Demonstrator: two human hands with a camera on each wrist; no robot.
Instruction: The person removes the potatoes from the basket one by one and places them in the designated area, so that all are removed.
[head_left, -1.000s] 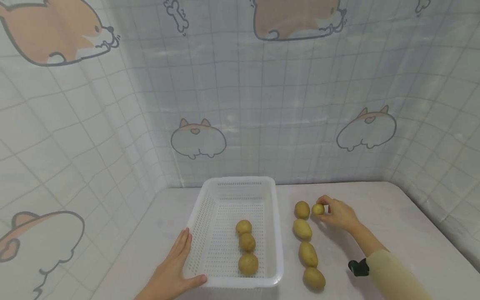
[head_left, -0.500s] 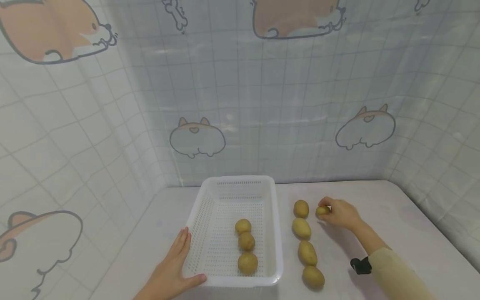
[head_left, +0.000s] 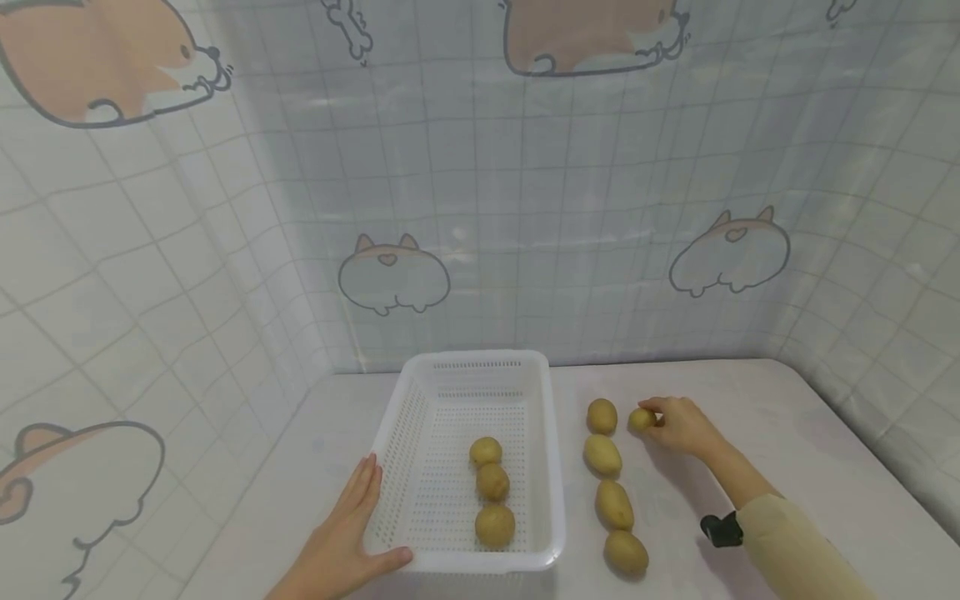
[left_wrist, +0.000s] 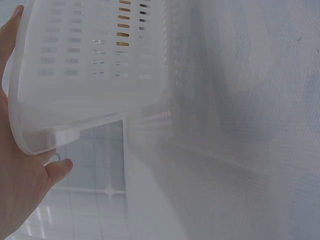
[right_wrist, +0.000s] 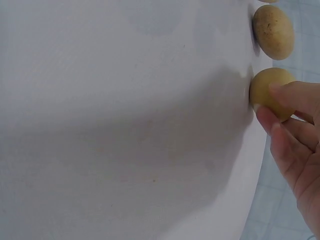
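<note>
Small potato point(head_left: 641, 419) sits half hidden behind the right hand point(head_left: 681, 427), whose fingers point(right_wrist: 280, 131) pinch it; the left hand point(head_left: 341, 542) lies flat against the basket point(head_left: 551, 467).

Probably a home: cartoon-dog sheeting point(head_left: 480, 208) (corgis, bones) backs a white table point(head_left: 750, 467).
</note>
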